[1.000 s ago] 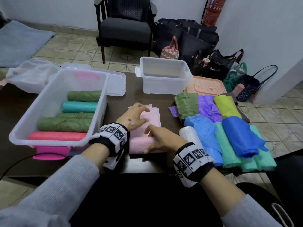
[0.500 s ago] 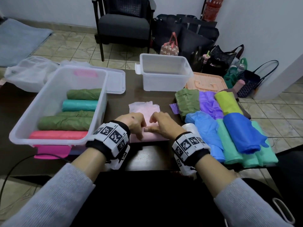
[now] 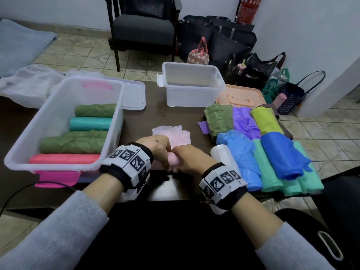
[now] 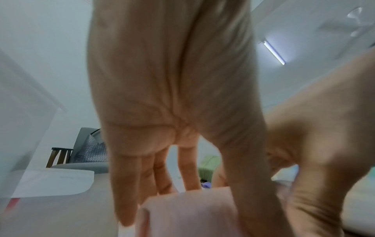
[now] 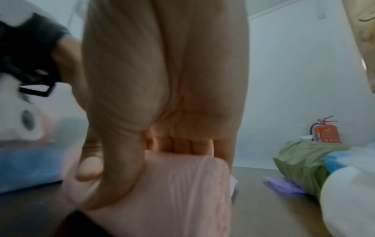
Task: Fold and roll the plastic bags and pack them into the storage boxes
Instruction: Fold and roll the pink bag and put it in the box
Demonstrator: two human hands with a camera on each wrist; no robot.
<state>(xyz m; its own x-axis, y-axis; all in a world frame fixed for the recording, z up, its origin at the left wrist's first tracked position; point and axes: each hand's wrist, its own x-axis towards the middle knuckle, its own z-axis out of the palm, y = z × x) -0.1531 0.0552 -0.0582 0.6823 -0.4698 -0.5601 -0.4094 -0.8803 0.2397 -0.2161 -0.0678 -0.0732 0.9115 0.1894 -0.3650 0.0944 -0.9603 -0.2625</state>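
Note:
A pale pink plastic bag (image 3: 175,133) lies on the dark table (image 3: 148,117), its near end wound into a roll (image 3: 174,161). My left hand (image 3: 162,152) and right hand (image 3: 185,157) sit side by side on that roll, fingers over its far side and thumbs on the near side. The left wrist view shows the roll (image 4: 188,214) under my fingers (image 4: 160,179). In the right wrist view the roll (image 5: 172,192) fills the space below my palm. A large clear box (image 3: 23,151) at the left holds several rolled bags. A smaller clear box (image 3: 191,94) stands empty at the back.
To the right lies a pile of unrolled bags, green (image 3: 220,117), purple, yellow, blue (image 3: 280,156) and teal, with a white roll (image 3: 222,154) beside my right hand. A clear lid (image 3: 134,94) and a peach lid (image 3: 241,94) lie at the back. A chair and handbags stand on the floor beyond.
My left hand came off the flat part of the pink bag and joined the right hand on the roll. The roll has taken up more of the bag, leaving a shorter flat part.

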